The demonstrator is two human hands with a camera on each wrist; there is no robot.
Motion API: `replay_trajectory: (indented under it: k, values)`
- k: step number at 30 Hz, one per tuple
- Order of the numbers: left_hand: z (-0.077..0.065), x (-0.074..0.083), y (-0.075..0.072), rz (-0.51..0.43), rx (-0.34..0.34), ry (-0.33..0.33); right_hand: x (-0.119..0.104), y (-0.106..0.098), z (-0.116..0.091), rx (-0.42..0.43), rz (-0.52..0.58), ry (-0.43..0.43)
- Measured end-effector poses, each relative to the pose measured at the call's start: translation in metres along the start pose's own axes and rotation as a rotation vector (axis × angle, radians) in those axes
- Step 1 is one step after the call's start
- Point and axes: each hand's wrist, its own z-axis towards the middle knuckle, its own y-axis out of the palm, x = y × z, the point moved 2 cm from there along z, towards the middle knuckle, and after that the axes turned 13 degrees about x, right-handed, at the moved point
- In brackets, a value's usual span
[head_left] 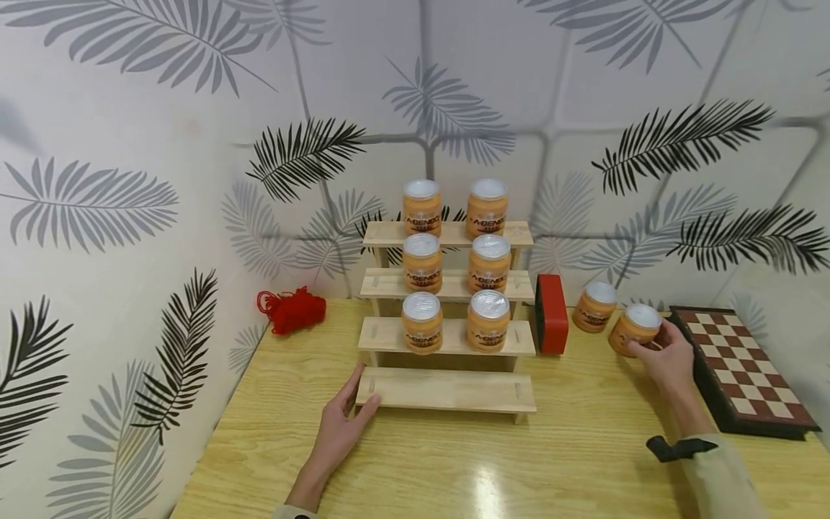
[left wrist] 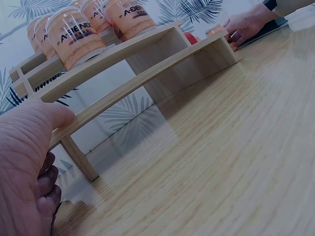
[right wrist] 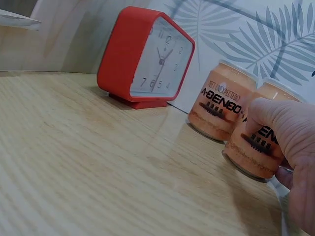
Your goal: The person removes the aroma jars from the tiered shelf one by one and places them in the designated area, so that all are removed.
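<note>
A stepped wooden rack (head_left: 447,389) stands on the table. Two orange cans with silver tops sit on each of its three upper steps, among them a front-row can (head_left: 423,324); the lowest step is bare. At that step's left end, my left hand (head_left: 344,418) grips the board, thumb on top and fingers curled at the side, as the left wrist view also shows. To the right of the rack, my right hand (head_left: 671,357) holds an orange can (right wrist: 258,142) between thumb and fingers. Another can (right wrist: 219,103) stands close behind it. Whether the held can touches the table is unclear.
A red clock (right wrist: 142,59) stands between the rack and the two right-hand cans. Beyond my right hand lies a chessboard (head_left: 746,364) with a dark frame. A bundle of red yarn (head_left: 295,310) is at the back left. The leaf-patterned wall (head_left: 441,94) closes off the back.
</note>
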Motion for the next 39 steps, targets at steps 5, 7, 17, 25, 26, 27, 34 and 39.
replay_trajectory:
  k: [5, 7, 17, 25, 26, 27, 34, 39]
  values:
    - [-0.001, -0.001, 0.000, 0.004, 0.003, 0.001, 0.003, 0.003, 0.011, -0.019, -0.044, 0.011]
    - [-0.001, -0.001, 0.000, -0.003, 0.000, -0.003, 0.004, 0.004, 0.014, -0.004, -0.055, 0.013]
    - [-0.002, -0.002, 0.000, 0.002, -0.008, 0.009, 0.006, 0.008, 0.022, 0.042, -0.051, 0.000]
    - [-0.002, -0.002, 0.002, 0.003, -0.010, 0.015, 0.002, 0.009, 0.023, 0.065, 0.018, -0.033]
    - [-0.001, -0.001, 0.002, 0.004, -0.011, 0.015, 0.001, 0.008, 0.022, 0.062, 0.018, -0.038]
    - [-0.001, -0.001, 0.002, 0.003, -0.010, 0.015, 0.000, 0.008, 0.022, 0.061, 0.018, -0.042]
    - [0.000, -0.001, 0.002, 0.000, -0.006, 0.008, -0.015, 0.002, 0.013, 0.069, 0.053, -0.052]
    - [0.000, -0.001, 0.001, -0.003, -0.005, -0.008, -0.022, -0.001, 0.003, 0.071, 0.053, -0.051]
